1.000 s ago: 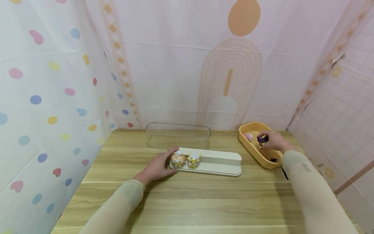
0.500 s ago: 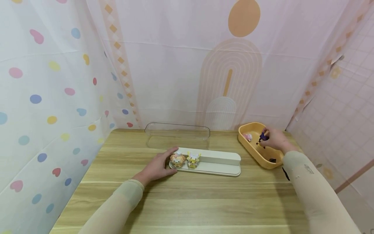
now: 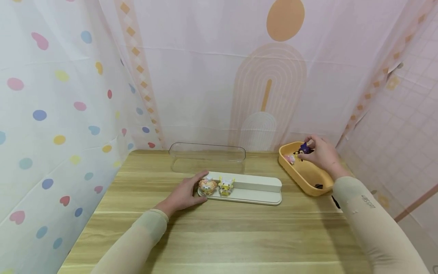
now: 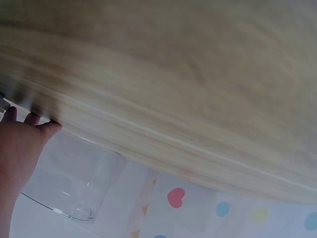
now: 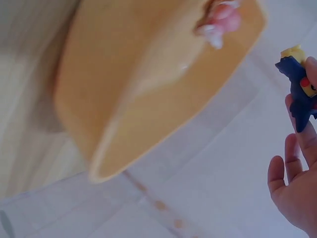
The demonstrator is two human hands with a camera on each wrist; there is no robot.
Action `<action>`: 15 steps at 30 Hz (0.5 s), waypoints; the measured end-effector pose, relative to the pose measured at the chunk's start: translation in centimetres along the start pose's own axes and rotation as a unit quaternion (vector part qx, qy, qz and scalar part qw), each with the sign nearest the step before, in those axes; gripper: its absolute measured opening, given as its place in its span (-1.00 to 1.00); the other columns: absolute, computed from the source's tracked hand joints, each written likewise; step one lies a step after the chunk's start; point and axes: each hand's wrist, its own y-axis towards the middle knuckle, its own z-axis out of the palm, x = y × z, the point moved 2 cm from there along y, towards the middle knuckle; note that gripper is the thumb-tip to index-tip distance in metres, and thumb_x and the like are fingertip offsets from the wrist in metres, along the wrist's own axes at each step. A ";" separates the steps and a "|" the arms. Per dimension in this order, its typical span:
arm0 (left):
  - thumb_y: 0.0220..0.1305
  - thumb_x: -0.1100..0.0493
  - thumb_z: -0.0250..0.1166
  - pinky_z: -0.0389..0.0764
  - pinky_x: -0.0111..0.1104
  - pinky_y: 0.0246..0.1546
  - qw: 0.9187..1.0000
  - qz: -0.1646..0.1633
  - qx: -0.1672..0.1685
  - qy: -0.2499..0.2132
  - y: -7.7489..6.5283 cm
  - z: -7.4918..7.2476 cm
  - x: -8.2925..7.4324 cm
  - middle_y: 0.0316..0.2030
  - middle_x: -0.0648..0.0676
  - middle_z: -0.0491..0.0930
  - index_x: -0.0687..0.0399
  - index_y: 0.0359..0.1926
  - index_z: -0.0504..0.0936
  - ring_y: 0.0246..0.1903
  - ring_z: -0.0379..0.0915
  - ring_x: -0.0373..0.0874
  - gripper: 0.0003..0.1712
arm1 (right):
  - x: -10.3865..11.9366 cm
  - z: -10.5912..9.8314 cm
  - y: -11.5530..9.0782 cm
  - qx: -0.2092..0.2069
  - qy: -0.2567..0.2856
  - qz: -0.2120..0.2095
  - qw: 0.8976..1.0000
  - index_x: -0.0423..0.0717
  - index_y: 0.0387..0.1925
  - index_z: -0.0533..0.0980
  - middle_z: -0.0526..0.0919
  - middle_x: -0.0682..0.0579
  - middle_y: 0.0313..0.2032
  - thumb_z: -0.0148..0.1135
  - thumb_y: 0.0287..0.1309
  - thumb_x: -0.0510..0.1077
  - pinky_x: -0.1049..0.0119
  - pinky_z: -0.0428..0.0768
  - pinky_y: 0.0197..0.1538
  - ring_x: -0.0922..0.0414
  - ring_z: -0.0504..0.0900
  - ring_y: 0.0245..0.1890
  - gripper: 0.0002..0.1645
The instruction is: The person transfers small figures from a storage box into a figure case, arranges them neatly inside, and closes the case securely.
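Note:
In the head view my right hand (image 3: 323, 154) pinches a small purple-and-yellow toy figurine (image 3: 304, 148) between thumb and fingers, over the far part of a yellow-orange tray (image 3: 295, 177). The right wrist view shows the same figurine (image 5: 299, 89) as dark blue with a yellow end, its other fingers loosely bent below. My left hand (image 3: 184, 193) rests at the left end of a cream stepped display base (image 3: 256, 195), its thumb along the front and its index finger at the back. On that base stand an orange fluffy figurine (image 3: 207, 186) and a yellow-and-white one (image 3: 226, 186).
A pink-and-white figurine (image 3: 290, 159) lies in the tray's far left part, and a small dark item (image 3: 318, 186) near its front end. Behind the base sits a clear plastic cover (image 3: 208, 155). Patterned curtains (image 3: 191, 95) enclose the wooden table (image 3: 239, 236).
My right hand has lifted the purple figurine from lower in the tray and moved it slightly back and left, turning it. The left hand and the base stay put.

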 end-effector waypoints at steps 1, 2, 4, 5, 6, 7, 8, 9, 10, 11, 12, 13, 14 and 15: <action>0.24 0.00 0.61 0.46 0.16 0.46 1.000 -0.001 0.001 -0.001 0.0 0.0 0.0 0.44 0.26 0.52 -0.22 0.69 0.16 0.42 0.48 0.21 0.13 | 0.6 0.0 0.0 -0.002 0.003 -0.004 1.000 -0.15 0.11 0.44 0.73 -0.41 0.07 0.62 0.16 -0.03 -0.32 0.52 0.23 -0.35 0.59 0.17 -0.35; 0.24 0.00 0.61 0.46 0.16 0.46 1.000 -0.003 0.001 0.001 0.0 0.0 0.0 0.44 0.26 0.52 -0.21 0.69 0.16 0.42 0.48 0.21 0.13 | 1.2 0.0 -0.1 -0.005 0.006 -0.009 1.000 -0.15 0.10 0.45 0.74 -0.40 0.07 0.63 0.15 -0.03 -0.31 0.53 0.23 -0.35 0.59 0.17 -0.35; 0.24 -0.01 0.61 0.46 0.16 0.46 1.000 -0.004 0.001 0.003 0.0 0.0 0.1 0.45 0.27 0.51 -0.21 0.70 0.16 0.42 0.47 0.21 0.13 | 2.4 0.1 -0.2 -0.010 0.014 -0.022 1.000 -0.17 0.09 0.46 0.75 -0.40 0.05 0.65 0.13 -0.05 -0.30 0.52 0.24 -0.35 0.58 0.18 -0.36; 0.24 -0.02 0.61 0.47 0.16 0.45 1.000 -0.004 0.001 0.005 0.0 0.0 0.1 0.44 0.27 0.51 -0.20 0.70 0.16 0.42 0.47 0.22 0.13 | 3.0 0.2 -0.3 -0.011 0.018 -0.029 0.999 -0.17 0.09 0.47 0.76 -0.39 0.04 0.65 0.12 -0.05 -0.29 0.51 0.23 -0.34 0.57 0.18 -0.36; 0.24 -0.02 0.61 0.47 0.16 0.45 1.000 -0.004 0.000 0.007 -0.1 0.1 0.2 0.44 0.27 0.52 -0.21 0.70 0.16 0.42 0.48 0.21 0.13 | 3.6 0.3 -0.3 -0.013 0.023 -0.036 0.999 -0.18 0.08 0.48 0.77 -0.38 0.03 0.66 0.11 -0.07 -0.28 0.49 0.23 -0.33 0.55 0.19 -0.36; 0.24 -0.03 0.61 0.47 0.16 0.46 1.000 -0.005 0.000 0.007 -0.1 0.1 0.2 0.44 0.27 0.52 -0.22 0.69 0.16 0.42 0.48 0.21 0.14 | 4.2 0.4 -0.4 -0.015 0.027 -0.044 0.999 -0.18 0.07 0.48 0.77 -0.38 0.02 0.66 0.10 -0.08 -0.27 0.48 0.23 -0.32 0.54 0.19 -0.37; 0.23 -0.03 0.61 0.47 0.16 0.46 1.000 -0.004 0.000 0.007 0.0 0.1 0.1 0.44 0.27 0.52 -0.22 0.69 0.16 0.42 0.48 0.21 0.14 | 4.8 0.6 -0.4 -0.016 0.032 -0.051 0.998 -0.19 0.06 0.49 0.78 -0.37 0.01 0.66 0.10 -0.09 -0.26 0.46 0.23 -0.30 0.53 0.19 -0.38; 0.23 -0.03 0.61 0.46 0.16 0.46 1.000 -0.004 0.000 0.007 0.0 0.1 0.1 0.44 0.27 0.52 -0.22 0.69 0.16 0.42 0.48 0.21 0.14 | 5.4 0.7 -0.5 -0.017 0.034 -0.059 0.998 -0.19 0.06 0.49 0.78 -0.36 0.01 0.66 0.09 -0.10 -0.26 0.44 0.23 -0.29 0.51 0.20 -0.39; 0.23 -0.03 0.61 0.46 0.16 0.46 1.000 -0.004 0.000 0.006 -0.1 0.1 0.1 0.44 0.27 0.52 -0.23 0.69 0.16 0.41 0.48 0.21 0.14 | 6.0 0.9 -0.5 -0.017 0.037 -0.065 0.997 -0.18 0.05 0.49 0.78 -0.36 0.00 0.67 0.08 -0.11 -0.26 0.43 0.23 -0.28 0.49 0.21 -0.39; 0.23 -0.03 0.61 0.46 0.15 0.46 1.000 -0.005 0.000 0.006 -0.1 0.1 0.0 0.44 0.27 0.52 -0.23 0.69 0.17 0.41 0.48 0.21 0.14 | 6.5 1.0 -0.5 -0.017 0.041 -0.072 0.996 -0.18 0.05 0.50 0.78 -0.35 0.00 0.67 0.07 -0.12 -0.25 0.43 0.24 -0.27 0.49 0.22 -0.39; 0.23 -0.03 0.61 0.47 0.16 0.45 1.000 -0.005 -0.001 0.008 -0.1 0.1 0.0 0.43 0.27 0.52 -0.23 0.69 0.17 0.41 0.49 0.21 0.13 | 7.0 1.2 -0.5 -0.018 0.044 -0.081 0.996 -0.18 0.04 0.51 0.79 -0.35 -0.02 0.68 0.06 -0.13 -0.25 0.44 0.25 -0.28 0.51 0.22 -0.39; 0.23 -0.03 0.61 0.47 0.16 0.45 1.000 -0.005 -0.001 0.008 -0.1 0.1 0.0 0.44 0.27 0.52 -0.24 0.69 0.17 0.41 0.49 0.22 0.13 | 7.5 1.4 -0.5 -0.018 0.044 -0.088 0.995 -0.18 0.04 0.51 0.79 -0.34 -0.03 0.69 0.04 -0.13 -0.25 0.45 0.25 -0.28 0.52 0.22 -0.38; 0.23 -0.03 0.61 0.47 0.16 0.45 1.000 -0.004 0.000 0.009 -0.1 0.1 -0.1 0.44 0.27 0.52 -0.24 0.69 0.17 0.41 0.49 0.22 0.13 | 8.0 1.7 -0.5 -0.019 0.041 -0.096 0.994 -0.18 0.04 0.51 0.80 -0.32 -0.04 0.70 0.03 -0.12 -0.25 0.47 0.26 -0.28 0.55 0.22 -0.38; 0.23 -0.04 0.61 0.47 0.17 0.44 1.000 -0.004 0.000 0.011 -0.1 0.1 -0.1 0.44 0.27 0.52 -0.24 0.69 0.17 0.40 0.49 0.23 0.13 | 8.4 1.9 -0.6 -0.020 0.038 -0.105 0.994 -0.17 0.03 0.52 0.81 -0.30 -0.05 0.71 0.02 -0.11 -0.24 0.49 0.25 -0.28 0.59 0.21 -0.37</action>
